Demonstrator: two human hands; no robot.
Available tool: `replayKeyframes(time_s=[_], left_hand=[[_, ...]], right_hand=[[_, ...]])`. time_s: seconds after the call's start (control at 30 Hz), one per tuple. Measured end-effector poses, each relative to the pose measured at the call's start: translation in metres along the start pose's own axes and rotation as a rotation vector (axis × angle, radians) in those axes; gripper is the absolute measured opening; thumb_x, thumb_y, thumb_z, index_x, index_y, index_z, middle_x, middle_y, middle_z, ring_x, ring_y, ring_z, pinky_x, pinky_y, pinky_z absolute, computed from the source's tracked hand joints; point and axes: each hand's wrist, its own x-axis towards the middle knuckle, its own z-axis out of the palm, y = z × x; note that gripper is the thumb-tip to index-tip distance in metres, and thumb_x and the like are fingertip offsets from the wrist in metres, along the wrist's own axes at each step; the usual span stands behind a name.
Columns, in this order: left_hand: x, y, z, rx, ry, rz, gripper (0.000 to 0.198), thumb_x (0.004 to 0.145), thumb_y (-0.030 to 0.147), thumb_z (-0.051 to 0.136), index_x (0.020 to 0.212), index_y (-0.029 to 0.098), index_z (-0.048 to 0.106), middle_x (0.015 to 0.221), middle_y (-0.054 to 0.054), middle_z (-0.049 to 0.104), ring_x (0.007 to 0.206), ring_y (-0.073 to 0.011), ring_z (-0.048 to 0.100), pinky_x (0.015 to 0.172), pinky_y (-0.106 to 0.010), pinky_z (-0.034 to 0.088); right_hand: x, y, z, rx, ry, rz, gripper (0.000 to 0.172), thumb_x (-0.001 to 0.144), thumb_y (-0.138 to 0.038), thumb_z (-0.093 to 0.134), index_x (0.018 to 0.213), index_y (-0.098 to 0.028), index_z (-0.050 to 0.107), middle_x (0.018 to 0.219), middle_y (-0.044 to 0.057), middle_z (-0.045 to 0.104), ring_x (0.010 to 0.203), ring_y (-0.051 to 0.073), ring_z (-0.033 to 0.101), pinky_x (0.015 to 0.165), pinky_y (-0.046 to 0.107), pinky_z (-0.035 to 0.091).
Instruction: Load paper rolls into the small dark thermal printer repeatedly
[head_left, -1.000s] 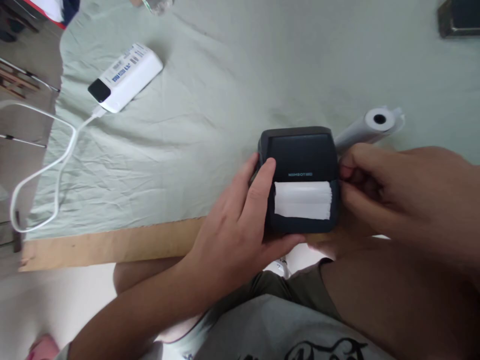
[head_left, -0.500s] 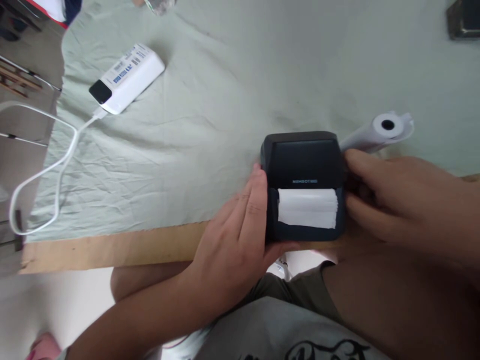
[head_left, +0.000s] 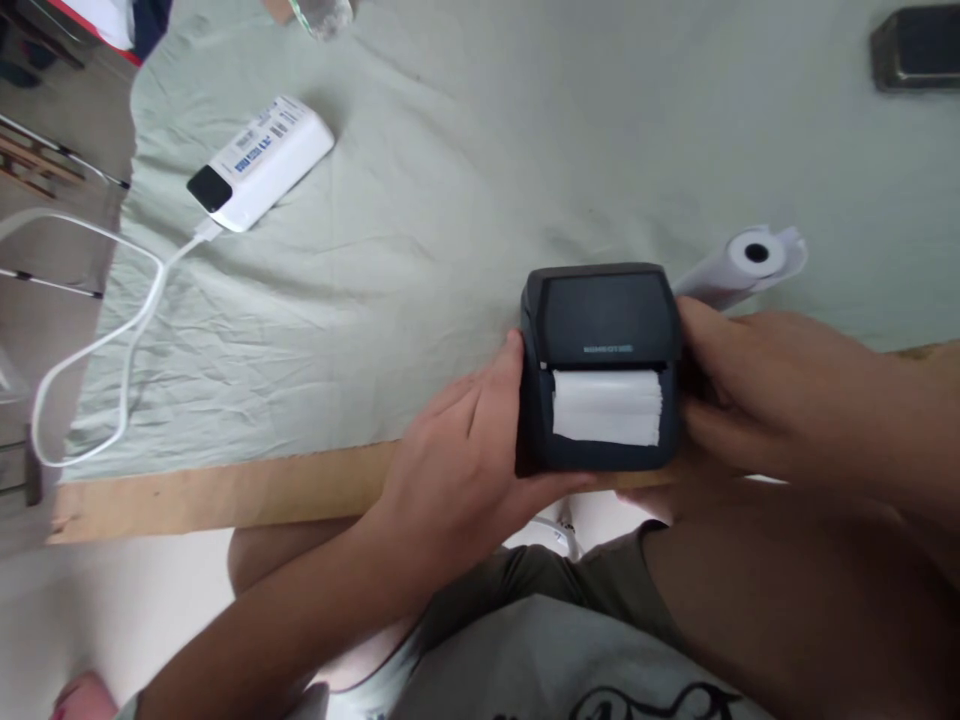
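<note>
A dark label printer point(head_left: 607, 310) sits at the near edge of the table, with a strip of white paper point(head_left: 607, 408) showing across its front opening. Along its left side my left hand point(head_left: 457, 450) is wrapped, thumb under the near edge. My right hand point(head_left: 750, 370) grips the right side, its fingertips partly hidden by shadow and the printer body. Just behind that hand lies a white paper roll point(head_left: 724, 275) with a dark core and a loose outer end.
On the left, a white power bank point(head_left: 274, 165) with a dark display lies on the green cloth point(head_left: 420, 200), its white cable point(head_left: 131, 350) looping over the table's side. A dark case point(head_left: 915, 50) is at the far right. A clear plastic item point(head_left: 322, 15) sits at the far edge.
The view has shifted slightly. Both hands stay on the printer, which is tilted a little differently, and the left fingers sit somewhat lower along its side.
</note>
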Motion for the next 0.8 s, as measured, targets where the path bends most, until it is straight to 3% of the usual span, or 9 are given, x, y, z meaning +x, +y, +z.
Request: replayKeyframes(time_s=[0.13,0.23,0.4,0.53,0.67,0.8], left_hand=[[-0.001,-0.002,0.002,-0.012,0.021,-0.009,0.108,0.097,0.078,0.089,0.18,0.028,0.043,0.162,-0.019,0.077,0.143,-0.0453,0.08,0.12,-0.063,0.07],[-0.002,-0.005,0.005,0.013,0.048,0.013,0.104,0.098,0.078,0.087,0.178,0.028,0.044,0.16,-0.018,0.077,0.142,-0.0422,0.081,0.119,-0.058,0.071],[-0.001,-0.006,0.014,0.128,0.132,0.037,0.122,0.084,0.075,0.1,0.175,0.018,0.042,0.169,-0.025,0.066,0.155,-0.0471,0.069,0.121,-0.061,0.068],[0.0,-0.006,0.023,0.154,0.147,0.062,0.124,0.086,0.076,0.098,0.177,0.018,0.036,0.171,-0.028,0.062,0.156,-0.0481,0.067,0.124,-0.062,0.065],[0.002,-0.005,0.025,0.162,0.166,0.069,0.122,0.085,0.08,0.096,0.173,0.017,0.039,0.167,-0.027,0.063,0.156,-0.0479,0.067,0.124,-0.061,0.064],[0.003,-0.004,0.02,0.162,0.141,0.063,0.123,0.088,0.081,0.094,0.176,0.018,0.036,0.167,-0.027,0.063,0.156,-0.0475,0.066,0.126,-0.061,0.063]], right_hand=[[0.0,-0.001,-0.002,0.02,-0.008,0.006,0.025,0.097,-0.051,0.043,0.103,-0.027,0.045,0.064,0.002,0.063,0.051,0.023,0.053,0.054,0.035,0.028],[-0.001,-0.009,-0.014,0.044,0.07,-0.022,0.024,0.098,-0.049,0.041,0.093,-0.027,0.047,0.059,0.0,0.058,0.05,0.02,0.051,0.055,0.034,0.03],[-0.001,-0.032,-0.039,0.169,0.163,0.06,0.025,0.092,-0.05,0.047,0.085,-0.026,0.05,0.056,-0.003,0.053,0.047,0.015,0.044,0.056,0.034,0.029],[0.001,-0.03,-0.039,0.199,0.23,0.075,0.023,0.095,-0.045,0.051,0.086,-0.025,0.044,0.059,-0.004,0.048,0.051,0.013,0.042,0.061,0.034,0.033],[0.002,-0.022,-0.03,0.182,0.347,0.003,0.023,0.105,-0.045,0.046,0.097,-0.024,0.048,0.076,-0.002,0.059,0.061,0.012,0.05,0.068,0.032,0.038],[0.003,-0.029,-0.03,0.28,0.449,0.084,0.022,0.11,-0.045,0.053,0.105,-0.024,0.054,0.087,0.0,0.067,0.067,0.011,0.055,0.071,0.032,0.043]])
